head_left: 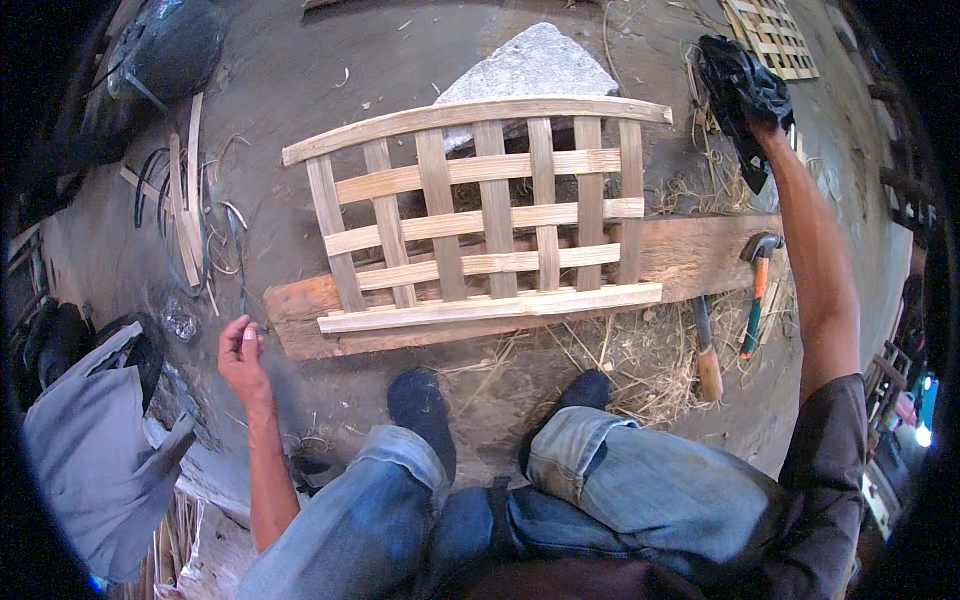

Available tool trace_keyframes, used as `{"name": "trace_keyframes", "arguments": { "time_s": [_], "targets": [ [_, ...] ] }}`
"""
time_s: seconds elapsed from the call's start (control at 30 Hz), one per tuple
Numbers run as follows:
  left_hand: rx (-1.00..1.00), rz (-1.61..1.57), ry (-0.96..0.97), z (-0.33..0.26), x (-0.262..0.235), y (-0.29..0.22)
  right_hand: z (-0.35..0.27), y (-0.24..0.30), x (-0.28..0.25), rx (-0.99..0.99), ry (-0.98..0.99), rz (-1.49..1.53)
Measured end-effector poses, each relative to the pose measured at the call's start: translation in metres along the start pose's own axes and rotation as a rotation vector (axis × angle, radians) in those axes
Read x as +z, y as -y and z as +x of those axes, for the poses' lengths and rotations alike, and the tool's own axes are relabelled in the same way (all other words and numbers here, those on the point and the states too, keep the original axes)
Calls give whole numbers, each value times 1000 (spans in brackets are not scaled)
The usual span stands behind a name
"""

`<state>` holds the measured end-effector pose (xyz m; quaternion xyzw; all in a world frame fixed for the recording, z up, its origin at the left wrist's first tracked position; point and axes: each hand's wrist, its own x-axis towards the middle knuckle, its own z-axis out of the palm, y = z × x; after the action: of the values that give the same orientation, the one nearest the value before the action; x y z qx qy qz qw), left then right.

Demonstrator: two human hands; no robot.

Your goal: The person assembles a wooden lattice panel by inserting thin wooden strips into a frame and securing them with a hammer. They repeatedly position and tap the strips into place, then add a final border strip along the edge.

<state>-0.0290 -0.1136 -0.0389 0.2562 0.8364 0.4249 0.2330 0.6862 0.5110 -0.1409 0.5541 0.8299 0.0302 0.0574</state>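
A woven panel of pale flat wooden strips (493, 176) lies in front of me, with a curved rail along its far edge and a straight one along its near edge. It rests across a brown plank (690, 258) and a grey stone slab (530, 68). My left hand (243, 358) hovers left of the plank, fingers curled in, with no object visible in it. Far to the right, my outstretched right hand (768, 138) grips a crumpled black plastic bag (738, 90); the bag covers most of its fingers.
A hammer with an orange and green handle (757, 305) and a wooden-handled tool (708, 372) lie at the right. Straw-like shavings (650, 380) litter the ground. Loose strips (186, 215) lie on the left, below a dark wrapped bundle (168, 48). Another woven panel (780, 35) is at the far right.
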Motion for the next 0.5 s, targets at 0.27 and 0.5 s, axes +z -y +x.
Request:
{"name": "trace_keyframes", "arguments": {
  "time_s": [0.27,0.5],
  "targets": [
    [44,41,-12,0,5,-17,2,-8,10,27,-5,-9],
    [45,-24,-81,-23,-16,-14,-21,28,-12,-51,-13,-88]
  ]
}}
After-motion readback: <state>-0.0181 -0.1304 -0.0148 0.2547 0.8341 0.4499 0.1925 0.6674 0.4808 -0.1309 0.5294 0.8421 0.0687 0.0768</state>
